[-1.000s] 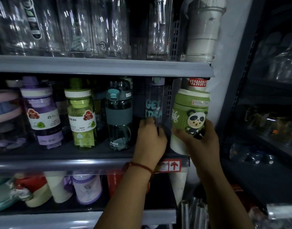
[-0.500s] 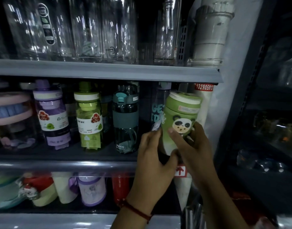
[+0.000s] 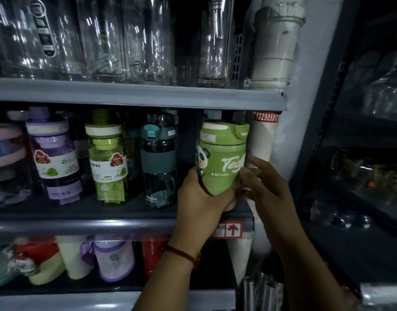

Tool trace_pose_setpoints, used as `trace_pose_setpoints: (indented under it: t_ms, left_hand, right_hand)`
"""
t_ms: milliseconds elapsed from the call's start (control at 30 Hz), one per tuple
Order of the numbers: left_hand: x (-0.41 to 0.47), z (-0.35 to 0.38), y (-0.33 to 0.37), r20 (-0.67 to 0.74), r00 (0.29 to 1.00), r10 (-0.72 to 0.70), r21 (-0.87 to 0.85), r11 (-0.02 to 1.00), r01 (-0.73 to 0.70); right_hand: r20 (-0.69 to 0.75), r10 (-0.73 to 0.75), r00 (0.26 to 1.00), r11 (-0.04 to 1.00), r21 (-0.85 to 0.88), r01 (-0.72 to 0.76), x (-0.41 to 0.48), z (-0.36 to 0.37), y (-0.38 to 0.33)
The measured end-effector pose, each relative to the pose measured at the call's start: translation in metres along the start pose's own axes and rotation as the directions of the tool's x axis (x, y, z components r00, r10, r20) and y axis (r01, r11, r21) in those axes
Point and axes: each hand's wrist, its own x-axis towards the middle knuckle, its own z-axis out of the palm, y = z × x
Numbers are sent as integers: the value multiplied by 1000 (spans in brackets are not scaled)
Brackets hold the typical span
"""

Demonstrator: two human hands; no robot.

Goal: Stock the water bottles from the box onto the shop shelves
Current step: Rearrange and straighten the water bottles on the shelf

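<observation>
A green panda bottle (image 3: 223, 153) with a white-rimmed green lid stands upright at the right end of the middle shelf (image 3: 85, 225). My left hand (image 3: 201, 198) grips its lower part from the left and front, fingers curled under the base. My right hand (image 3: 263, 187) touches the bottle's right side with its fingertips, fingers fairly straight. The panda print now faces left and white lettering faces me. The box of bottles is not in view.
On the same shelf stand a dark teal bottle (image 3: 159, 162), a green bottle (image 3: 106, 158) and a purple bottle (image 3: 52, 153). Clear glass bottles (image 3: 103, 37) fill the upper shelf. A white pipe (image 3: 274, 52) runs beside the shelf end. Cups sit on the lower shelf (image 3: 58, 299).
The green panda bottle has moved left from the shelf's outer end onto the middle shelf and been turned, panda now facing left. My left hand has taken hold of it; my right hand loosened.
</observation>
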Motion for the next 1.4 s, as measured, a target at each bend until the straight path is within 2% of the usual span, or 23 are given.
trace_pose_setpoints:
  t_ms: [133,267,367,600,800,900,1033,1400]
  left_hand:
    - [-1,0,-2,73,996,-45,-95,994,52]
    - [7,-4,-7,129,991,27,78,996,-37]
    - [9,-6,-8,106,990,91,179,978,-109]
    - [4,-7,-12,58,982,181,311,931,-190]
    - [5,-16,-16,103,974,204,386,894,-228]
    - [8,-20,-19,134,974,184,440,869,-225]
    - [7,-17,-24,92,980,179,473,858,-201]
    - [5,-18,-29,9,982,187,541,825,-162]
  right_hand:
    - [124,41,991,993,101,-53,1,-8,-1]
    - [87,-19,996,995,102,10,-1,-12,4]
    - [52,-51,997,994,101,46,0,-8,8]
    - [-8,-82,997,996,18,83,8,12,30]
    - [45,-49,998,996,-71,52,11,20,35]
    - [89,-6,996,987,-159,21,13,19,35]
    - [116,62,991,986,-162,-42,12,20,36]
    - [167,47,985,965,-260,-2,13,25,45]
